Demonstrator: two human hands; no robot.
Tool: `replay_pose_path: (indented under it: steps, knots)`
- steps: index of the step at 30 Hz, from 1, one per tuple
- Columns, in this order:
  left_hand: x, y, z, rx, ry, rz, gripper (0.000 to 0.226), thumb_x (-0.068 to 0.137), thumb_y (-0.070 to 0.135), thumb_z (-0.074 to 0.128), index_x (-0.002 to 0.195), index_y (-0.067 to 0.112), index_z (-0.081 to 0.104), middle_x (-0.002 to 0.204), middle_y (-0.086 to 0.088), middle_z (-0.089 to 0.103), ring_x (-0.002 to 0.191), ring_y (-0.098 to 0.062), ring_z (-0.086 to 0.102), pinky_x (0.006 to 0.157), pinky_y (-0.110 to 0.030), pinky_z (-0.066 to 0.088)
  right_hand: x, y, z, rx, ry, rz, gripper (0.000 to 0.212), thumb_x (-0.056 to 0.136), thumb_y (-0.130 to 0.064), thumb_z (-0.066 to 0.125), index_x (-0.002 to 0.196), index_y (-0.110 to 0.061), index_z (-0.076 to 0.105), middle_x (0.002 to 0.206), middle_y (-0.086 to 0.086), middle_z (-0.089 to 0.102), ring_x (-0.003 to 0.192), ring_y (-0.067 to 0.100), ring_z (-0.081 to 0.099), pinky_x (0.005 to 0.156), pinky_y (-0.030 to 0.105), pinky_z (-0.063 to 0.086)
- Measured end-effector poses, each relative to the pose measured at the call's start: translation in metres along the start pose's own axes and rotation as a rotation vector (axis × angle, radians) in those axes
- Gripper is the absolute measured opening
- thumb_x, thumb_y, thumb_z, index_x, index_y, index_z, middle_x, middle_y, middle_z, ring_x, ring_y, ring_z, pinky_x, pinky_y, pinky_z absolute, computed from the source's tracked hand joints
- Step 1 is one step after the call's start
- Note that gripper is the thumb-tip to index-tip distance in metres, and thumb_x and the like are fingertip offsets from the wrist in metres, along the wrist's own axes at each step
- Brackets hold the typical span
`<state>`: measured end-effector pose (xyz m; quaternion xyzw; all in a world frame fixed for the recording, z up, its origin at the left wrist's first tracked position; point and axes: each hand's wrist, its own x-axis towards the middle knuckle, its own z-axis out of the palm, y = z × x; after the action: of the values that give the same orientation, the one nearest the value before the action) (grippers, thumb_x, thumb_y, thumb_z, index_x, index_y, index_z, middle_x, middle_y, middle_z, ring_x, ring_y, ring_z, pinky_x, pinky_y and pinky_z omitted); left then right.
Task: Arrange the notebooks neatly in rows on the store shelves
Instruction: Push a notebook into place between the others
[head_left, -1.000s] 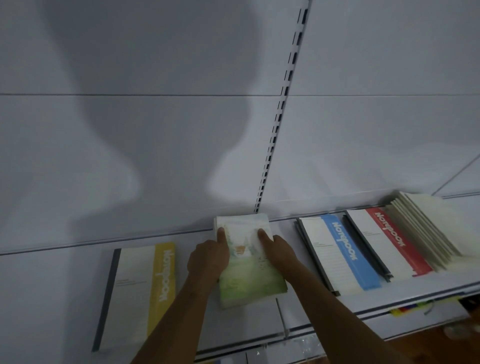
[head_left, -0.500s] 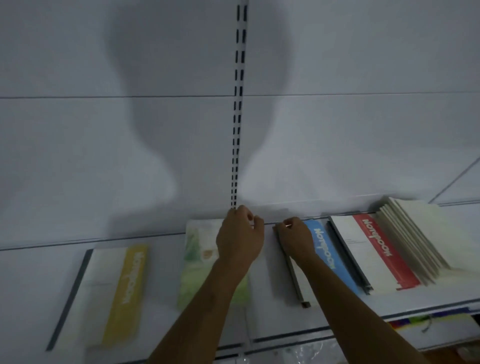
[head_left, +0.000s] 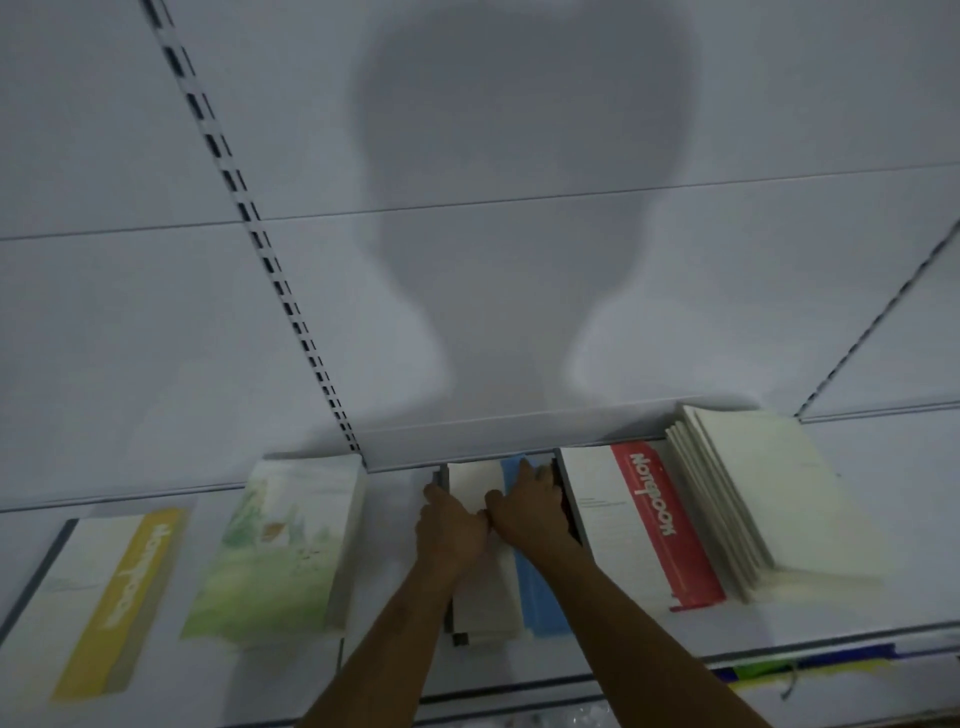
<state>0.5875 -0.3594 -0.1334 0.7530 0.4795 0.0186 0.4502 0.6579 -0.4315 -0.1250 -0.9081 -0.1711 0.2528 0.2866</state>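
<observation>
Notebooks lie flat in a row on a white shelf (head_left: 395, 649). From the left: a yellow-striped notebook (head_left: 98, 597), a stack with a green illustrated cover (head_left: 275, 545), a blue-striped stack (head_left: 535, 603), a red-striped notebook (head_left: 649, 525) and a fanned pile of plain cream notebooks (head_left: 753, 493). Both hands are on the blue-striped stack. My left hand (head_left: 449, 525) holds its left edge with fingers curled over it. My right hand (head_left: 530, 504) lies on top near the far end, fingers bent over the right edge.
The white back panel rises behind the shelf, with a slotted upright (head_left: 270, 270) on the left and another (head_left: 878, 322) at the right. Coloured items (head_left: 810, 670) show on a lower shelf at the bottom right.
My view has shifted right. My left hand left the green-covered stack and joined the right hand on the blue-striped stack, which now lies straighter.
</observation>
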Motion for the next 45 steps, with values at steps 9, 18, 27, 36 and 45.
replay_pose_path:
  steps: [9,18,27,36,45]
  knots:
    - [0.017,0.004,-0.012,-0.254,-0.094,-0.188,0.026,0.080,0.014,0.071,0.097,-0.002,0.061,0.094,-0.013,0.062,0.077,-0.020,0.059,0.061,-0.023,0.047,-0.003,-0.005,0.005,0.094,0.005,0.110,0.085,0.087,-0.036,0.055,0.151,-0.009,0.005,0.151,0.022,0.021,0.137,0.035,0.023,0.113,0.043,0.025]
    - [0.009,0.002,-0.028,-0.535,-0.068,-0.109,0.046,0.090,0.024,0.063,0.128,0.003,0.048,0.119,-0.007,0.058,0.102,-0.023,0.058,0.088,-0.032,0.050,-0.001,-0.015,0.008,0.289,0.179,0.103,0.071,0.086,-0.037,0.061,0.141,-0.005,0.030,0.134,0.017,0.047,0.118,0.029,0.050,0.092,0.033,0.044]
    - [-0.005,0.004,-0.089,-0.702,-0.190,0.456,0.032,0.090,0.008,0.062,0.112,0.029,0.055,0.106,0.009,0.068,0.100,-0.009,0.063,0.091,-0.025,0.049,-0.026,-0.052,-0.027,0.866,0.436,-0.270,0.030,0.100,-0.042,0.033,0.084,-0.023,0.049,0.077,-0.001,0.059,0.071,0.011,0.061,0.064,0.027,0.048]
    - [-0.044,0.012,-0.084,-0.909,0.298,0.563,0.031,0.080,0.049,0.052,0.071,0.019,0.054,0.063,0.007,0.051,0.061,-0.006,0.045,0.058,-0.020,0.038,-0.061,-0.058,0.001,1.071,0.560,-0.402,0.041,0.078,-0.055,0.042,0.068,-0.015,0.040,0.063,0.007,0.042,0.058,0.014,0.046,0.054,0.022,0.041]
    - [-0.041,0.008,-0.089,-0.893,0.247,0.496,0.026,0.087,0.022,0.048,0.099,0.014,0.069,0.097,-0.001,0.073,0.097,-0.017,0.066,0.089,-0.033,0.051,-0.067,-0.058,-0.007,0.918,0.554,-0.399,0.014,0.093,-0.027,0.049,0.091,-0.020,0.061,0.086,-0.002,0.064,0.079,-0.001,0.060,0.071,0.017,0.050]
